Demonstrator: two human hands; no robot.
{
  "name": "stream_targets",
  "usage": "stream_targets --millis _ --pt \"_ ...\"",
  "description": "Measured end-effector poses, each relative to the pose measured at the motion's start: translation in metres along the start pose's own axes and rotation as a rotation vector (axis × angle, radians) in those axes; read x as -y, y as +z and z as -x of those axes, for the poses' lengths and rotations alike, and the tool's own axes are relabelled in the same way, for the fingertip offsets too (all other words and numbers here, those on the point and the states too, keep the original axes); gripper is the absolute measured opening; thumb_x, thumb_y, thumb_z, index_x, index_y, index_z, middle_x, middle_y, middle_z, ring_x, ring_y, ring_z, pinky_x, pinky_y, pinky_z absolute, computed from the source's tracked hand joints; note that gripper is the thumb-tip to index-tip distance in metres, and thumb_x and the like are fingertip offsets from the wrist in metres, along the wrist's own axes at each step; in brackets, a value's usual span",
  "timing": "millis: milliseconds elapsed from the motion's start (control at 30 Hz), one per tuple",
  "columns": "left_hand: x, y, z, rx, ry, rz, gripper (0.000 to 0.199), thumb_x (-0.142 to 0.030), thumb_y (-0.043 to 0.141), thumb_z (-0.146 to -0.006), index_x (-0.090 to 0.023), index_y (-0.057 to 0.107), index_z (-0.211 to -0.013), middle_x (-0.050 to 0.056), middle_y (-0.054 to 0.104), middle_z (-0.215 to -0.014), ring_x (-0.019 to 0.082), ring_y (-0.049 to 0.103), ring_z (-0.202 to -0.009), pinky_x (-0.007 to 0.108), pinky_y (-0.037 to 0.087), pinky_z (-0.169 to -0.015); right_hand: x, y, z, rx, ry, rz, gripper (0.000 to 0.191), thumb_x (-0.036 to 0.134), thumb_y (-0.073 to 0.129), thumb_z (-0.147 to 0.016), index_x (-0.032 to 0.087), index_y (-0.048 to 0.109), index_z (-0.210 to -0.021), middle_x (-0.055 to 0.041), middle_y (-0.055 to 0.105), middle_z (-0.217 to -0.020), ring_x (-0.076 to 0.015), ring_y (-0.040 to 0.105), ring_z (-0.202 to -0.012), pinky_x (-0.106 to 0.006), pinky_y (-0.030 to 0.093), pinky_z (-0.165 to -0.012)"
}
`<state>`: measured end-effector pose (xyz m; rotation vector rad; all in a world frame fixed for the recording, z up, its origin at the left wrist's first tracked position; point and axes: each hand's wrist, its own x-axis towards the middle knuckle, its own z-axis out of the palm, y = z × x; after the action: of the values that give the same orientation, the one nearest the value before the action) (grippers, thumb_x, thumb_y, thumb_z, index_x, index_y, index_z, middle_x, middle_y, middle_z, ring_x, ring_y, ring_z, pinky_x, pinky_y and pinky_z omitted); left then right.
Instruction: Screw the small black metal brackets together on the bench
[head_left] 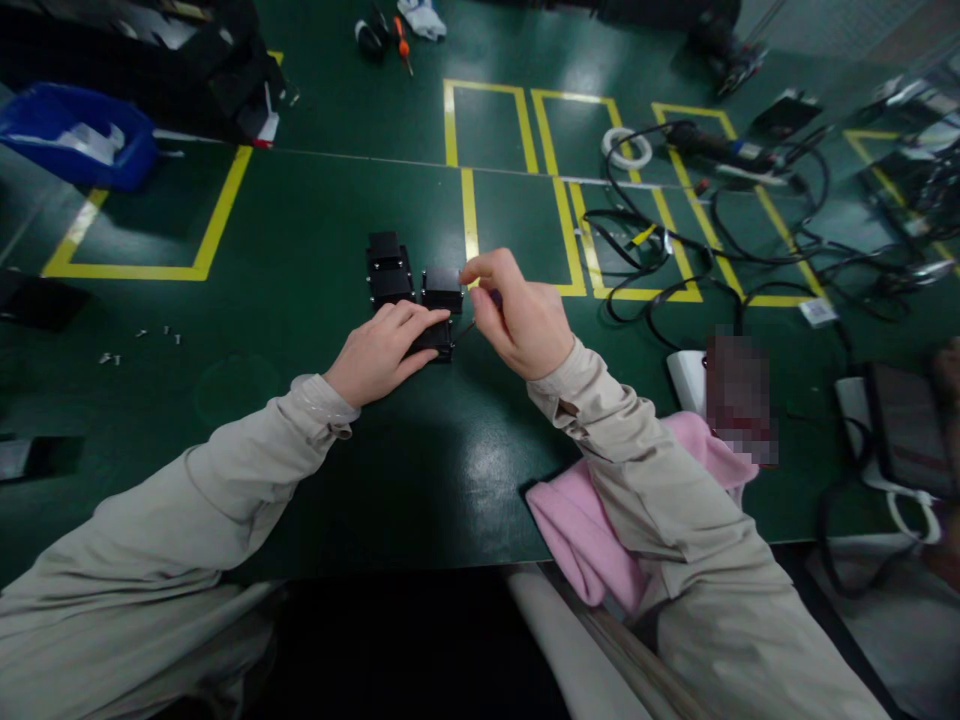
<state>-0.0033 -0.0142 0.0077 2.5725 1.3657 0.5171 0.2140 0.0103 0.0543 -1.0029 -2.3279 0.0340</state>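
Note:
My left hand [382,350] lies over a small black block [442,342], with the thumb and fingers closed along its sides. From the right, my right hand [521,315] is pinched around a thin dark rod-like tool [466,328], whose tip meets the block's right end by a screw. The tool's kind cannot be made out, and the fingers hide most of it. Just behind the held block sits another black block [442,287] with bright screws at its corners. More black blocks [389,270] of the same sort stand close together behind my left hand.
Several loose screws [142,335] lie to the left. A blue bin [79,135] stands far left, and an orange-handled screwdriver [403,42] at the back. Black cables [652,250] tangle across the right side. A pink cloth [585,530] hangs over the front edge beneath my right forearm.

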Motion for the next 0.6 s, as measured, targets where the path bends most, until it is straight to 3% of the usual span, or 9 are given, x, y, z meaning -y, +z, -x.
stream_targets --millis 167,300,500,600 --pt "0.0004 0.0004 -0.0001 -0.007 0.009 0.002 0.045 -0.033 0.05 -0.098 -0.018 0.052 -0.14 0.012 0.06 -0.127 0.029 0.056 -0.113 0.045 0.052 -0.095 0.001 -0.0011 -0.0006 0.022 -0.005 0.022 0.054 0.049 0.017 -0.103 0.017 0.06 -0.106 0.0018 0.064 -0.072 -0.0073 0.06 -0.06 -0.022 0.041 -0.061" --pt "-0.0005 -0.0009 -0.0003 0.002 0.0 -0.001 0.045 -0.034 0.05 -0.099 -0.018 0.052 -0.141 0.012 0.06 -0.126 0.029 0.057 -0.113 0.043 0.053 -0.094 -0.0008 -0.0015 -0.0005 0.012 0.002 -0.022 0.047 0.037 0.017 -0.103 0.016 0.057 -0.115 -0.0016 0.07 -0.089 -0.0078 0.064 -0.071 -0.022 0.043 -0.066" --pt "-0.0005 -0.0009 -0.0001 -0.005 0.012 0.002 0.046 -0.034 0.05 -0.099 -0.017 0.051 -0.142 0.013 0.06 -0.126 0.029 0.057 -0.112 0.044 0.053 -0.093 -0.0055 -0.0046 -0.0022 0.034 0.015 -0.036 0.052 0.054 0.023 -0.101 0.017 0.06 -0.102 0.0018 0.064 -0.075 -0.0069 0.056 -0.059 -0.022 0.039 -0.06" --pt "-0.0001 -0.0003 0.0001 -0.007 0.013 0.001 0.046 -0.033 0.05 -0.099 -0.018 0.051 -0.142 0.013 0.06 -0.126 0.029 0.057 -0.111 0.043 0.053 -0.092 -0.0077 -0.006 -0.0033 0.054 0.02 -0.07 0.042 0.044 0.026 -0.102 0.017 0.058 -0.108 0.0008 0.066 -0.08 -0.0067 0.056 -0.061 -0.022 0.04 -0.063"
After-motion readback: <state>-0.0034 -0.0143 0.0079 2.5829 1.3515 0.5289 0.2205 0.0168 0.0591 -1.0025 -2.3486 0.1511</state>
